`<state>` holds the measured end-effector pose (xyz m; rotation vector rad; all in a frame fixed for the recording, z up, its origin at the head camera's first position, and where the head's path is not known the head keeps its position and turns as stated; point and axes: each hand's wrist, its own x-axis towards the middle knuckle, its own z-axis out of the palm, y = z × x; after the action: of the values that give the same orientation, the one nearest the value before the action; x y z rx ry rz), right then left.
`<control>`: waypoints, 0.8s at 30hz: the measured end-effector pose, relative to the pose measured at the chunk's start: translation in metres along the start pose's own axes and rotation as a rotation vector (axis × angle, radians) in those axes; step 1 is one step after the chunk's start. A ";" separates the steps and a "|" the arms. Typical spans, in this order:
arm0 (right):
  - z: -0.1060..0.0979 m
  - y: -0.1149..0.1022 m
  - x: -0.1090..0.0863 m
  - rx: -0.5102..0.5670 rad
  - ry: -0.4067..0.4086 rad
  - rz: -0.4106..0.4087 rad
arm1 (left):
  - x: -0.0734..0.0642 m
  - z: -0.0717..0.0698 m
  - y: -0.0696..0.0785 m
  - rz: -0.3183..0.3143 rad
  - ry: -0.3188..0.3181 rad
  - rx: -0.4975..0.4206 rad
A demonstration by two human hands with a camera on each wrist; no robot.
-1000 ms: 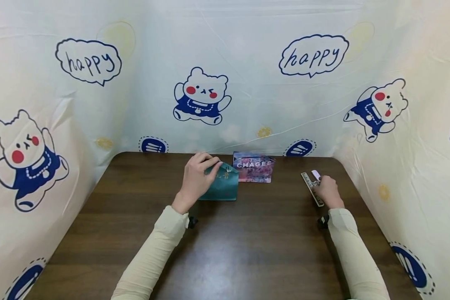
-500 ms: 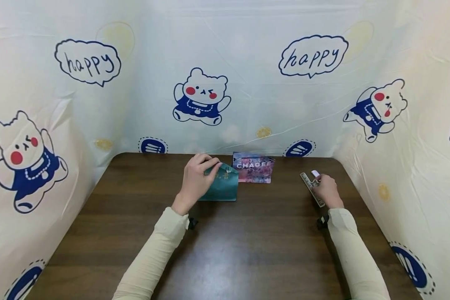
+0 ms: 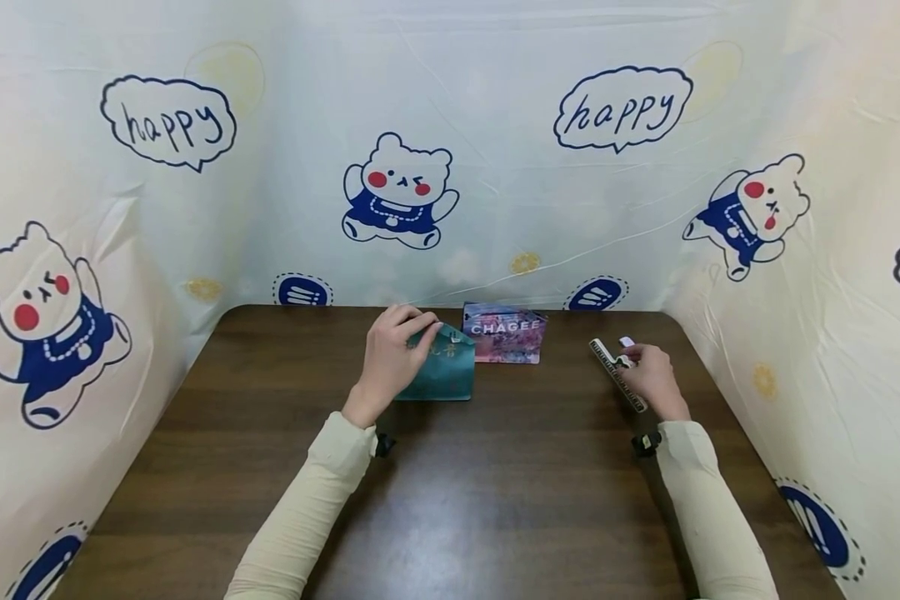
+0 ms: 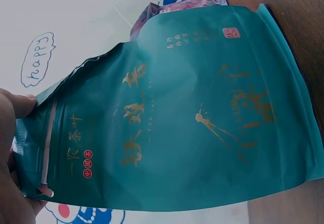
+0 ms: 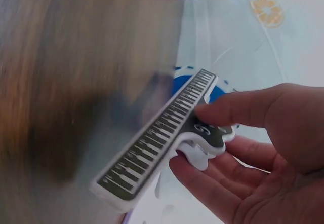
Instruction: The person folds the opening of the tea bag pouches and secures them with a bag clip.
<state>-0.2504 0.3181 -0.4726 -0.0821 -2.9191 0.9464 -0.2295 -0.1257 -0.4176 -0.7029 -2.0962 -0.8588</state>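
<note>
My left hand (image 3: 392, 354) pinches the top corner of a teal tea bag (image 3: 448, 373), which stands on the table. In the left wrist view the bag's gold lettering shows, and its top edge (image 4: 98, 58) runs from my thumb. Over at the right, my right hand (image 3: 656, 379) holds a long bag clip (image 3: 617, 375) printed with piano keys. Close up, the thumb presses the top of the clip's handle (image 5: 205, 130), with fingers beneath the handle. The clip's long bar (image 5: 157, 138) slants above the table.
A pink and purple pouch marked CHAGEE (image 3: 504, 335) stands just behind and right of the tea bag. Beyond my right hand lies a small pale purple piece (image 3: 627, 342). Printed curtains (image 3: 495, 208) rise along the back and sides of the brown table (image 3: 457, 500).
The clip has lifted a little in my right hand, its far end shifting left and away. My left hand and the tea bag have stayed in place.
</note>
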 end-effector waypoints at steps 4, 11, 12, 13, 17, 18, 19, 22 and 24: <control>0.001 -0.008 -0.003 0.041 -0.037 -0.044 | 0.000 0.000 -0.001 -0.001 0.006 0.000; 0.005 -0.017 -0.008 0.075 -0.082 -0.123 | 0.000 0.000 -0.001 0.004 0.010 -0.006; 0.006 -0.019 -0.009 0.079 -0.082 -0.134 | 0.000 0.000 -0.001 0.003 0.010 -0.007; 0.007 -0.021 -0.009 0.082 -0.086 -0.142 | 0.000 0.000 -0.001 0.005 0.009 -0.006; 0.011 -0.031 -0.011 0.109 -0.094 -0.192 | 0.000 0.000 -0.001 0.004 0.011 -0.010; 0.012 -0.034 -0.012 0.115 -0.093 -0.202 | 0.000 0.000 -0.001 0.004 0.011 -0.012; 0.014 -0.037 -0.012 0.123 -0.091 -0.212 | 0.000 -0.001 0.000 0.003 0.011 -0.013; 0.018 -0.044 -0.013 0.156 -0.083 -0.250 | 0.001 -0.001 0.000 -0.001 0.010 -0.016; 0.020 -0.049 -0.013 0.181 -0.072 -0.276 | 0.001 -0.001 0.000 -0.004 0.009 -0.021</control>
<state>-0.2407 0.2657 -0.4602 0.3619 -2.7898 1.1763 -0.2303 -0.1262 -0.4166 -0.7045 -2.0847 -0.8854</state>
